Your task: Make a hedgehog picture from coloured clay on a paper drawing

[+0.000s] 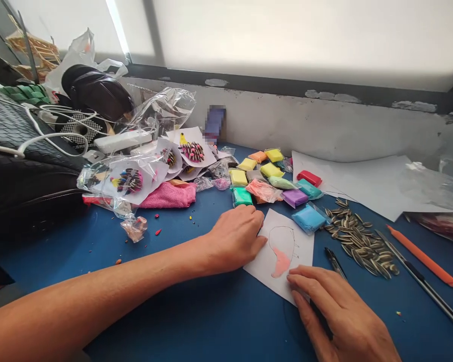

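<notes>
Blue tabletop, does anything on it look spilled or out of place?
Somewhat: red crumbs lie loose on the tabletop near the pink cloth, like stray scraps, and the striped seeds spread in a pile without a visible container. The drawing paper shows no obvious damage.

The left hand (236, 239) is left bare, as is the forearm (109, 294), which is seen as a long, smooth form, tapered toward the wrist (200, 255) and widened toward the lower left, where it is cut off by the edge of the view. The right hand (347, 314) is likewise bare; slender fingers (319, 276) and a broad, rounded back are shown. Fine nail detail cannot be made out.
</notes>
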The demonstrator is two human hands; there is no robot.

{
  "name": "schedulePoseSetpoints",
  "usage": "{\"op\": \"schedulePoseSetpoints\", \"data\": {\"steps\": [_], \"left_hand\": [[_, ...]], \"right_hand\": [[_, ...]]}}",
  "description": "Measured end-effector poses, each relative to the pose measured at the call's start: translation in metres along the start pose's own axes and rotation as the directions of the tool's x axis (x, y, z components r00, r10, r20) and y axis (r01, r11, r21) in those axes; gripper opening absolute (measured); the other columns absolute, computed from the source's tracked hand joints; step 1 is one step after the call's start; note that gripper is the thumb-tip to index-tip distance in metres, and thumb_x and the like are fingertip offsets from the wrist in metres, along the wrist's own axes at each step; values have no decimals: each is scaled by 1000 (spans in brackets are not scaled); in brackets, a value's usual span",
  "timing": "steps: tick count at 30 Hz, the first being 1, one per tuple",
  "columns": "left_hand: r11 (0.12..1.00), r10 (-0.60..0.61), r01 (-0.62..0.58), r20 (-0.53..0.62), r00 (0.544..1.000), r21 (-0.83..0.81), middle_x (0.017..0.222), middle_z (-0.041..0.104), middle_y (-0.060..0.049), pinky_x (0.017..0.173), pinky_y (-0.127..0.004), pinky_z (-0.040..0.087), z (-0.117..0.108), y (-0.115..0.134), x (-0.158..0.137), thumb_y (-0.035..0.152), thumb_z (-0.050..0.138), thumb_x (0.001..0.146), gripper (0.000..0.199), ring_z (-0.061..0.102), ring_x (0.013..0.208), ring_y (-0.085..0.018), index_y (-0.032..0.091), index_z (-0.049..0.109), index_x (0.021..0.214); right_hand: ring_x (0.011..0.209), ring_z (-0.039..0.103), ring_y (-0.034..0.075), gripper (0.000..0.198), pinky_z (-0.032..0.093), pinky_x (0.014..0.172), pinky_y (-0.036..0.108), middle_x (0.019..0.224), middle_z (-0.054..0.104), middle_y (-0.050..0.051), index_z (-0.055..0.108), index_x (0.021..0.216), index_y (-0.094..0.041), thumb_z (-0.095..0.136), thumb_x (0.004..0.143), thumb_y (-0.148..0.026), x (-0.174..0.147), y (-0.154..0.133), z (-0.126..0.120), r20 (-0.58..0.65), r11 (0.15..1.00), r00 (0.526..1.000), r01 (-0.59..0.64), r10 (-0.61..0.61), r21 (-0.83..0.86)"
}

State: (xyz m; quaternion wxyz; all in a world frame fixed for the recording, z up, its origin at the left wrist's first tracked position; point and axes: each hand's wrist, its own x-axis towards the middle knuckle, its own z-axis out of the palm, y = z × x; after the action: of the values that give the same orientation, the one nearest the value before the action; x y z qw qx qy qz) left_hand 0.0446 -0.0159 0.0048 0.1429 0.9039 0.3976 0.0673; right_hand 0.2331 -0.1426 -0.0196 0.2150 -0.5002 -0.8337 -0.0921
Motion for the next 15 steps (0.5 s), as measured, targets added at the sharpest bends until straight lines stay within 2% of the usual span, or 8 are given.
{"op": "schedulePoseSetpoints", "data": {"steps": [4, 10, 13, 15], "left_hand": [[1000, -26, 25, -13, 1000, -15, 105, 62, -8, 86, -36, 48, 5, 3, 5, 33, 52, 92, 17, 58, 100, -24, 17, 56, 97], [997, -45, 43, -25, 999, -59, 103, 65, -2, 82, -31, 48, 9, 3, 14, 27, 51, 91, 9, 60, 98, -19, 21, 56, 94], [997, -61, 59, -37, 997, -52, 105, 65, -5, 81, -33, 48, 9, 1, 17, 28, 52, 90, 12, 61, 100, -22, 20, 54, 98], [997, -69, 67, -31, 997, -43, 100, 66, -6, 77, -33, 48, 11, -1, 19, 28, 50, 90, 10, 62, 95, -24, 19, 54, 93]], "right_hand": [[98, 64, 14, 20, 52, 85, 24, 105, 67, 7, 61, 112, -18, 49, 97, -23, 1, -3, -1, -24, 1000, 1000, 3, -3, 18], [99, 65, 14, 20, 51, 86, 24, 106, 68, 6, 60, 114, -19, 48, 97, -21, 1, -5, -1, -22, 1000, 1000, -3, 3, 15], [99, 65, 14, 20, 51, 86, 24, 106, 67, 6, 59, 113, -19, 49, 97, -22, -1, -3, 0, -30, 1000, 999, -14, 15, 27], [98, 66, 13, 19, 52, 85, 23, 105, 68, 6, 58, 113, -20, 49, 97, -22, -1, -3, 0, -36, 999, 999, -23, 25, 49]]}}
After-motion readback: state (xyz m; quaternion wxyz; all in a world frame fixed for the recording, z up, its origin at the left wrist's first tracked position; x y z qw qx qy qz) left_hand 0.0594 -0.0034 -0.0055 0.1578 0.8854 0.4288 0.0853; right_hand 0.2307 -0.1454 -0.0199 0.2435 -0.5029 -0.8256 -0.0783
